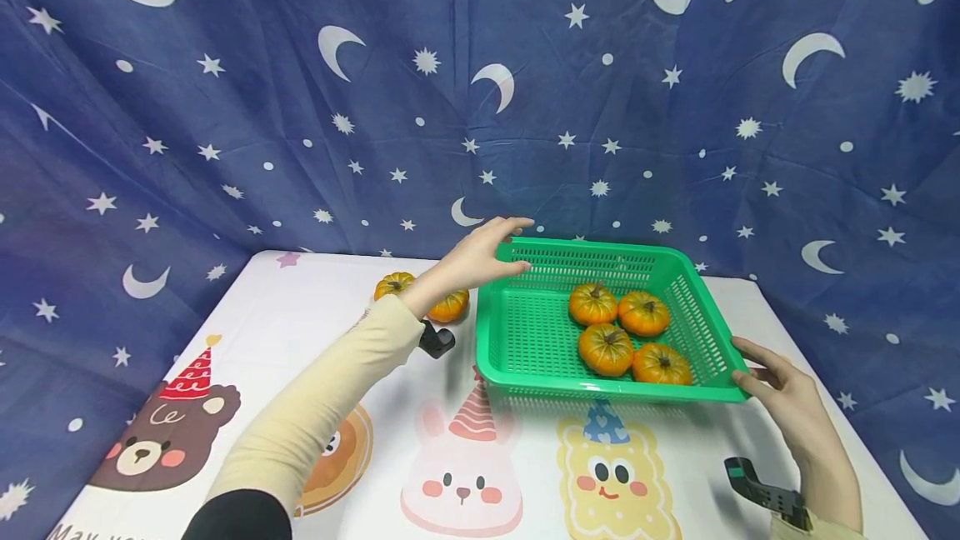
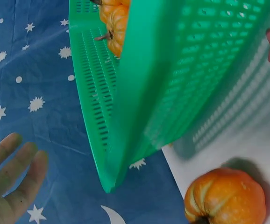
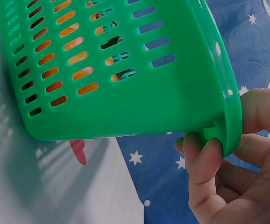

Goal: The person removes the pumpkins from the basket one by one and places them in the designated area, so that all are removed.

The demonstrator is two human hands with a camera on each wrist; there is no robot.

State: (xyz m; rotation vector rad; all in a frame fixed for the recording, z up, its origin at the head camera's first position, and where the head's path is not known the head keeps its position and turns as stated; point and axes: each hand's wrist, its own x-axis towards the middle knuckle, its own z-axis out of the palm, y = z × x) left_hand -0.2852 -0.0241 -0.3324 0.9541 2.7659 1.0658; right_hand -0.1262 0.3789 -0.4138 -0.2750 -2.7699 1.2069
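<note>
A green plastic basket with slotted walls holds several small orange pumpkins toward its right side. My right hand grips the basket's rim at the right front corner; in the right wrist view, curled fingers hook under the rim. At the basket's back left corner, my left hand is spread, thumb apart from the fingers. The left wrist view shows those fingers apart from the basket wall, holding nothing. Left of the basket, two more pumpkins lie on the table, partly hidden by my left forearm.
A white cloth with cartoon prints covers the table. Behind and on both sides hangs a dark blue curtain with moons and stars, close to the basket's back edge. The basket's shadow falls on the cloth below it.
</note>
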